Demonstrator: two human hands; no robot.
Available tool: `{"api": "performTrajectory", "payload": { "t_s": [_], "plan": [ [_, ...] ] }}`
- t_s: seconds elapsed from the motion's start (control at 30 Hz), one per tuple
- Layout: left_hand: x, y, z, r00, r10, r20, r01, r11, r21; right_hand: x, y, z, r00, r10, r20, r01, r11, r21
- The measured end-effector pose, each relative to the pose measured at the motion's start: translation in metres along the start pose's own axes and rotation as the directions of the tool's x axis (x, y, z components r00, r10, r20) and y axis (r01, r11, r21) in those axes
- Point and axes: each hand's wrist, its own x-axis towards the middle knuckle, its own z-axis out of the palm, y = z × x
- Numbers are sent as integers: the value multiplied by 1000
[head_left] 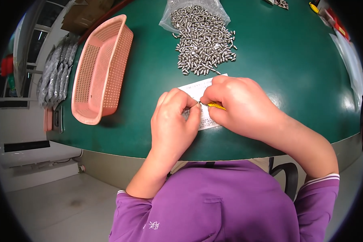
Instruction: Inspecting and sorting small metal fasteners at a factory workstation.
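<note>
Over a white printed paper card (pixel 209 123) near the table's front edge, my two hands meet fingertip to fingertip. My left hand (pixel 170 119) is closed in a pinch on a tiny piece, mostly hidden by the fingertips. Closed around a slim yellow-handled tool (pixel 216 105), my right hand (pixel 244 104) points its dark tip toward the left fingertips. The tool's exact kind is hidden by the fingers. Just beyond the card lies a heap of small shiny metal fittings (pixel 203 44), spilling out of a clear plastic bag (pixel 165 20).
A pink perforated plastic basket (pixel 123 68) stands on the green table (pixel 149 48) at the left. Filled grey bags (pixel 58 72) lie beyond it, near a cardboard box (pixel 82 16). Clear plastic sheets (pixel 349 64) and a yellow-handled item (pixel 313 8) lie along the right edge.
</note>
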Motion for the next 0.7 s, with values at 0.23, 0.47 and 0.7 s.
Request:
{"api": "performTrajectory", "payload": {
  "t_s": [0.23,0.47,0.7],
  "plan": [
    [-7,-3,-4,968,-251,11,236,891,-388,-5,0,3,996,93,-9,-93,993,69],
    [-9,-21,-10,969,-247,30,159,523,-837,-7,3,1,996,90,-3,-89,993,77],
    [-6,-28,-15,968,-240,70,159,376,-913,-5,1,3,995,102,-3,-102,993,59]
  ]
}}
